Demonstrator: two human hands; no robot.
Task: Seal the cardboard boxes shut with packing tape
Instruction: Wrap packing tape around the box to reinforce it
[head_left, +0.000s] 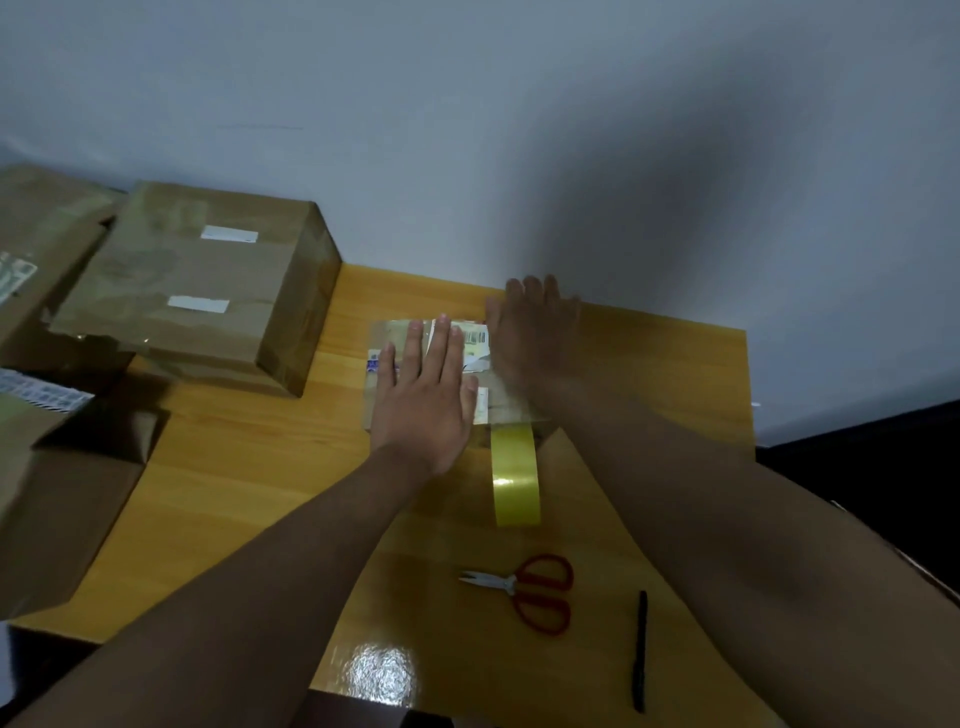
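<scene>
Yellow wooden table (249, 467), grey wall (467, 130)

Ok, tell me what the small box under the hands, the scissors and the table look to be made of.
Small box: brown cardboard, glossy where clear tape seems to cover it, with printed paper labels.
Scissors: bright metal blades; red handles, probably plastic, going by the smooth even colour.
Table: yellowish wood or wood-look laminate; grain lines show, and the glare suggests a glossy finish.
</scene>
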